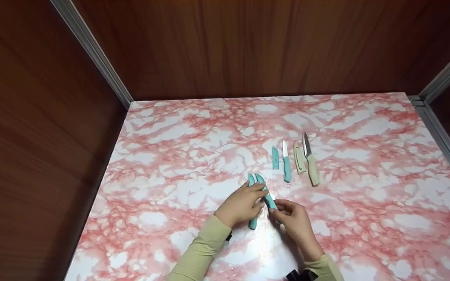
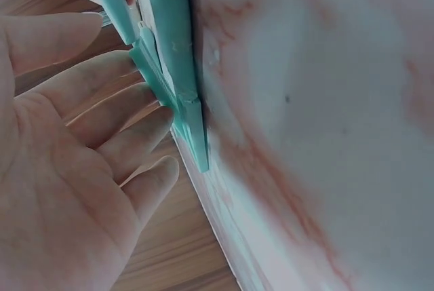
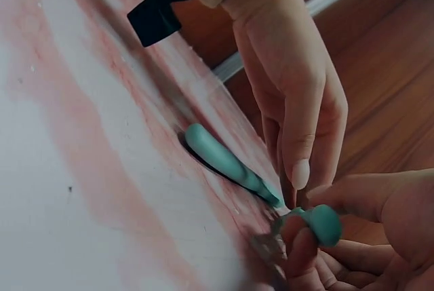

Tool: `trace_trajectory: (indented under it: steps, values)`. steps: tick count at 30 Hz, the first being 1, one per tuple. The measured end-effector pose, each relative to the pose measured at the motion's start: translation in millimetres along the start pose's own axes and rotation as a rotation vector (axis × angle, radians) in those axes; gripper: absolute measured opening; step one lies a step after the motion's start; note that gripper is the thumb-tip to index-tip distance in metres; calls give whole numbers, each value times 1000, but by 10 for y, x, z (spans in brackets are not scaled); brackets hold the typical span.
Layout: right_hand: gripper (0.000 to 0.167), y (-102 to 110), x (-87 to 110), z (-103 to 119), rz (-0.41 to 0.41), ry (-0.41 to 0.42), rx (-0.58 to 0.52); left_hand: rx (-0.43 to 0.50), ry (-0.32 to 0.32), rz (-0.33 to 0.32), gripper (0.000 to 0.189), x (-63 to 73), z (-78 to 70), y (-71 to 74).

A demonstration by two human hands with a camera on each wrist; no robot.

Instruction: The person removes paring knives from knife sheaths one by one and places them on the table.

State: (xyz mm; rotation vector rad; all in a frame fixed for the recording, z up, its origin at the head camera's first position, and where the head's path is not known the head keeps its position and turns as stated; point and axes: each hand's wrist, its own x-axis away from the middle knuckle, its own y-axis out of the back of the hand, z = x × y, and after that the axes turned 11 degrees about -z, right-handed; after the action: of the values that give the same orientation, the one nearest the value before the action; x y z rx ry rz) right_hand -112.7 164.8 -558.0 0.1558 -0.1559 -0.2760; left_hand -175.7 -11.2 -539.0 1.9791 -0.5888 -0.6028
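Observation:
In the head view, two slim teal knives lie side by side under my left hand (image 1: 242, 207). One, the left knife (image 1: 252, 223), rests flat on the table. My right hand (image 1: 293, 218) pinches the other by its teal handle (image 3: 325, 225) between thumb and fingers. Seen from the left wrist, my left hand (image 2: 74, 142) has its fingers extended, their tips against the teal sheath (image 2: 156, 77) at the far end of that handle; the thumb stands apart. The resting knife (image 2: 173, 26) lies alongside, its blade end covered by a teal sheath.
Farther right on the marbled pink and white table (image 1: 193, 128) lie a small teal sheath (image 1: 275, 158), a bare knife with a teal handle (image 1: 286, 169), a pale green sheath (image 1: 299, 158) and a larger bare knife with a green handle (image 1: 313, 169). Brown panels enclose the table.

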Motion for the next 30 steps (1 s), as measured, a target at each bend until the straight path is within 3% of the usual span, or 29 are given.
trace_trajectory:
  steps: [14, 25, 30]
  values:
    - [30, 87, -19, 62, -49, -39, -30, -49, 11, -37, 45, 17, -69, -2]
    - [29, 164, 10, 162, -45, -81, -102, -157, -38, -146, 42, 47, -171, 9]
    - [27, 220, 19, 222, -35, -48, -85, -185, -70, -183, 41, 49, -211, 26]
